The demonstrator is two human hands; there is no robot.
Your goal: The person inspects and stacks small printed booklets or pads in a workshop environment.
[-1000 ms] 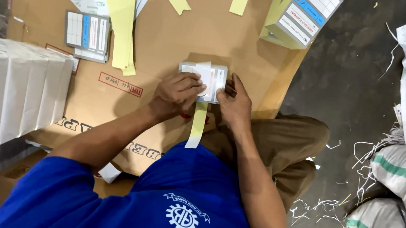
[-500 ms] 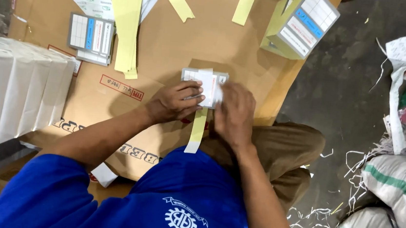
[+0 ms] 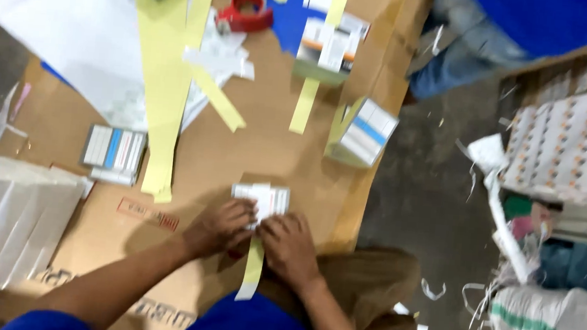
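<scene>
Small white cardboard box (image 3: 262, 199), lying on the flat brown cardboard sheet (image 3: 266, 148) near its front edge. Left hand (image 3: 219, 226) and right hand (image 3: 289, 246) both closed about the box's near side, fingers curled onto it. Pale yellow paper strip (image 3: 252, 271) hangs just below the box, between the hands. Red tape roll (image 3: 247, 9) lies well beyond the box.

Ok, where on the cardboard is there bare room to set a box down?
Bare cardboard lies between the long yellow strip and the box at the edge, just beyond the small white box under both hands. The far end around the red tape roll is crowded.
</scene>
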